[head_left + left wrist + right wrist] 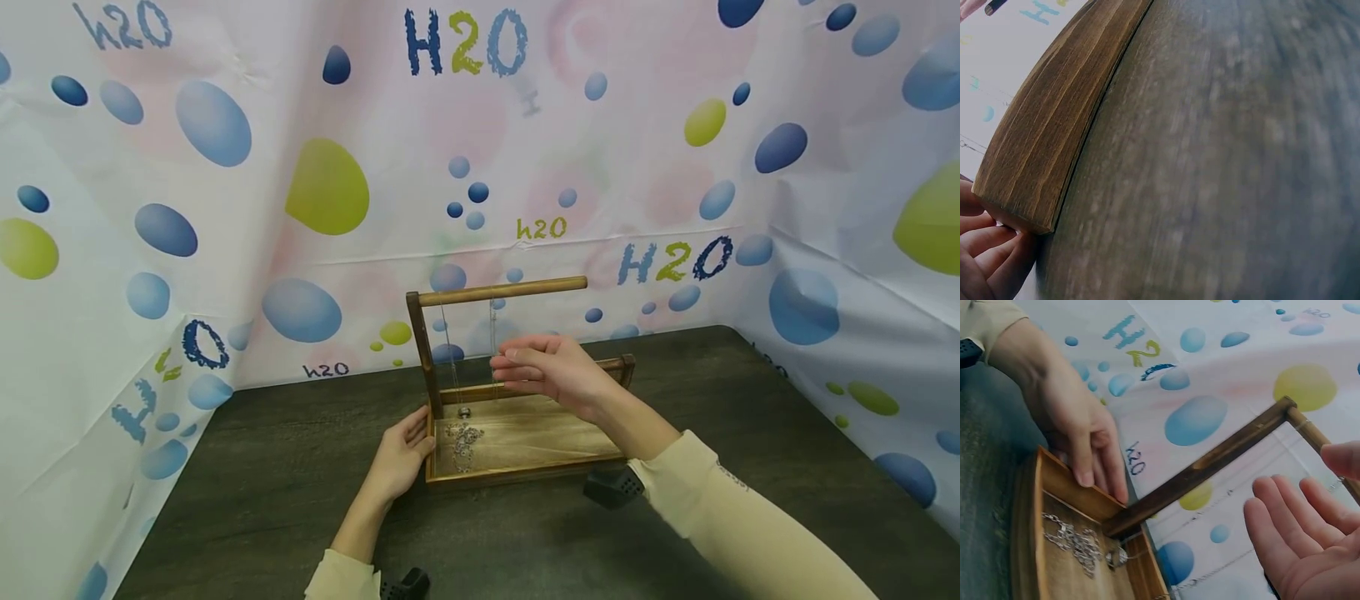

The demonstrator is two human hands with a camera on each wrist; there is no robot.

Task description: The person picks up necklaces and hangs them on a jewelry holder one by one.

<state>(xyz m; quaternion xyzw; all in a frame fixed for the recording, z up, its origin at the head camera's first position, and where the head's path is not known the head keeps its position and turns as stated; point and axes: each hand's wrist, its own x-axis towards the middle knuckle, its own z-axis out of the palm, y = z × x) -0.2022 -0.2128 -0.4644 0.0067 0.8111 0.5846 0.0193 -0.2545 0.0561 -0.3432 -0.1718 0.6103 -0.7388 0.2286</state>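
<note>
A wooden jewelry stand point(517, 475) has a shallow tray, an upright post point(422, 343) at its left end and a bar point(502, 291) across the top. My left hand point(397, 454) grips the tray's left end. Two thin necklaces hang from the bar; the left necklace point(448, 342) carries a small round pendant point(464, 412). Beside the right necklace point(492, 321) is my right hand point(555, 372), palm inward and fingers loosely extended. In the right wrist view its thumb stands apart from the fingers point(1291, 519). A pile of silver chain point(1075, 544) lies in the tray.
The stand rests on a dark wood-grain table point(315, 467). Behind it hangs a white backdrop point(420, 125) with blue and green dots and lettering. A short post point(627, 367) rises at the tray's right end, partly behind my right forearm.
</note>
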